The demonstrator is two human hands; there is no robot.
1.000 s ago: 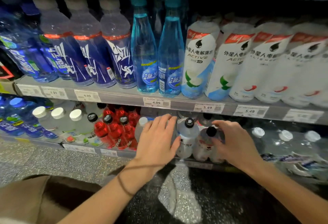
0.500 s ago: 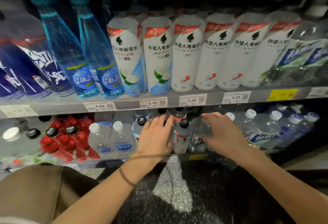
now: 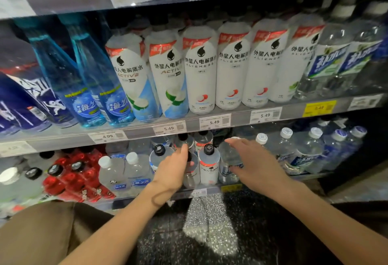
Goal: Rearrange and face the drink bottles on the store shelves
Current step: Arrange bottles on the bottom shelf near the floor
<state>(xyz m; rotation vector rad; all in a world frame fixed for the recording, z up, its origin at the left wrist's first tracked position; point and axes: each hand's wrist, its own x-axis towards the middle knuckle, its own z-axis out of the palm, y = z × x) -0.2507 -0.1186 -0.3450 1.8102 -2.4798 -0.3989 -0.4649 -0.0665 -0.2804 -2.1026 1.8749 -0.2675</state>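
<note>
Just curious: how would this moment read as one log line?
stage: facing lower shelf | left hand: grips black-capped bottle | right hand: holds clear bottle

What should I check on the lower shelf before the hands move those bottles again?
1. Left hand has a bottle: ok, it grips a black-capped bottle.
2. Right hand has a bottle: ok, fingers wrap a clear bottle.
3. Bottle between the hands upright: ok.
4. Its label facing out: cannot tell, blurred.
5. Room behind on the lower shelf: cannot tell, too dark.
</note>
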